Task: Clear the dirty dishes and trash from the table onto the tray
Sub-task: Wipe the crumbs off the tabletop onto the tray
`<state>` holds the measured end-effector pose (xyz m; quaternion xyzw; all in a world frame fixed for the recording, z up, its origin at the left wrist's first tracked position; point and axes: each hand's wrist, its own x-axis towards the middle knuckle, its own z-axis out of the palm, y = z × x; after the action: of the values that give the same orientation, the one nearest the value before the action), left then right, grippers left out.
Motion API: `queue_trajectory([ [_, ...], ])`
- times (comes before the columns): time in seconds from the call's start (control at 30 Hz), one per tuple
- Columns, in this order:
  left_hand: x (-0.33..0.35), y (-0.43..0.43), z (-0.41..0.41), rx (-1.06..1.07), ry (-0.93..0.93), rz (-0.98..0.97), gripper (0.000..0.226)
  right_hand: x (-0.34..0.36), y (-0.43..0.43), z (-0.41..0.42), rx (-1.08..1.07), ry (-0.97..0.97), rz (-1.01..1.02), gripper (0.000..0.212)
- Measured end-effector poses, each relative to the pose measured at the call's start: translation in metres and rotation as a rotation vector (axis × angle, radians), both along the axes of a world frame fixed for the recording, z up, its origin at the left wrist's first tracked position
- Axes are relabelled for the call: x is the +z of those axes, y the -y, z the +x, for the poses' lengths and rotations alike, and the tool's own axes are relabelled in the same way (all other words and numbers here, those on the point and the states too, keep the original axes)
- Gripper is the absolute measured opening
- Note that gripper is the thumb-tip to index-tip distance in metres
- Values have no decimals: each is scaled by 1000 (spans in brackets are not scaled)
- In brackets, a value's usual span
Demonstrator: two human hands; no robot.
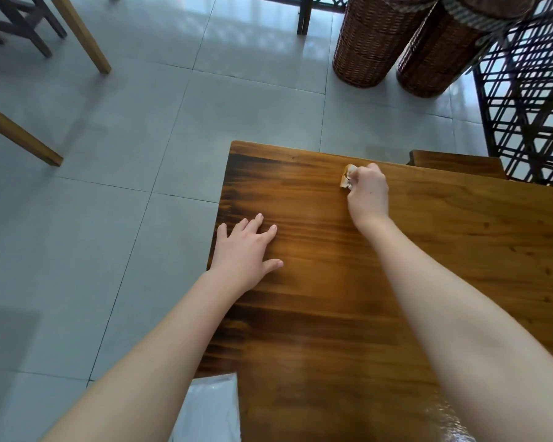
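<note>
The person is standing at the near side of the wooden table (pixel 412 282) and is reaching across it with both arms. The right hand (pixel 368 194) is gripping a small crumpled scrap (pixel 346 177), pale with a tan patch, in curled fingers. The scrap is sticking out at the left of the fist, low over the tabletop near the far edge; whether it is touching the wood cannot be told.

The left hand (pixel 245 250) is lying flat at the table's left edge, fingers straight and spread, holding nothing.

The step in hand appears to be trash collection. The tray is not showing in view, so the next move calls for locating it, then carrying the scrap there with the grip held firm. A white plastic sheet (pixel 211 406) is lying beside the near left corner.
</note>
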<state>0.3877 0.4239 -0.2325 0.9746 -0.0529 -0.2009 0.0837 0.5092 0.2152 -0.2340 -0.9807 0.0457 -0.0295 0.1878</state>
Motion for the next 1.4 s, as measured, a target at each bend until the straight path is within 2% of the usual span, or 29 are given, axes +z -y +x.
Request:
queue_trajectory([
  [0.1,0,1,1,6,-4,5,73,0,-19,-6,-30,-7,39,26],
  [0.3,0,3,4,14,-1,24,70,-1,-69,-59,406,-6,16,24],
  [0.4,1,2,5,14,-9,21,70,4,-47,-49,484,-17,-30,24],
  [0.47,2,3,5,17,-9,18,70,5,-20,-33,393,-17,-49,28],
  [0.6,3,5,3,15,-12,30,71,3,42,-9,70,-7,-78,24],
  [0.7,5,6,4,18,-16,29,71,1,53,-3,-62,-10,-34,25],
  [0.8,8,8,5,12,-21,41,71,1,26,-14,-20,-18,4,27],
  [1.03,12,13,6,27,-34,26,65,-2,-87,-61,362,-17,117,25],
  [1.17,12,13,8,22,-31,23,63,-2,-93,-56,429,-21,130,20],
  [1.23,11,10,5,4,-37,27,65,-3,-75,-44,361,-11,101,21],
  [1.33,4,6,-2,0,-30,12,66,-6,-53,-24,128,7,120,23],
  [1.4,-1,2,-7,13,-8,-24,66,-4,-58,-22,79,-20,135,23],
])
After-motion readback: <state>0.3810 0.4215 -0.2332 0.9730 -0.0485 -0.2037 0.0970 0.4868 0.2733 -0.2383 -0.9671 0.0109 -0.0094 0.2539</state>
